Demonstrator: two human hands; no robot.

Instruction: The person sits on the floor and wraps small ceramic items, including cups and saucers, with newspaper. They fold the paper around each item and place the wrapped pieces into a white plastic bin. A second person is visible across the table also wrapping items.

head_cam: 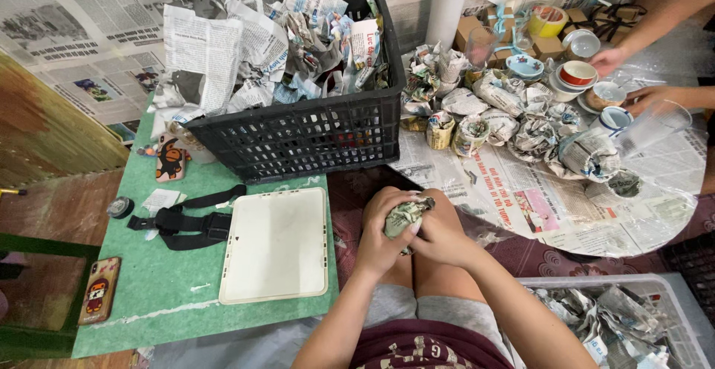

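Note:
Both my hands meet over my knees around one small bundle wrapped in crumpled newspaper (406, 216). My left hand (381, 229) cups it from the left, and my right hand (439, 233) presses it from the right. Just beyond my hands stands a black plastic crate (313, 134) stuffed with crumpled newspaper. To the right, several more newspaper-wrapped bundles (514, 119) lie on a low table covered with newspaper sheets (536, 205).
Another person's hands (633, 78) reach among small bowls and cups (577, 75) at the far right. A green table (149, 280) at left holds a white tablet-like board (277, 246), a black strap, and two phones (98, 291). A clear bin of wrapped items (625, 317) sits bottom right.

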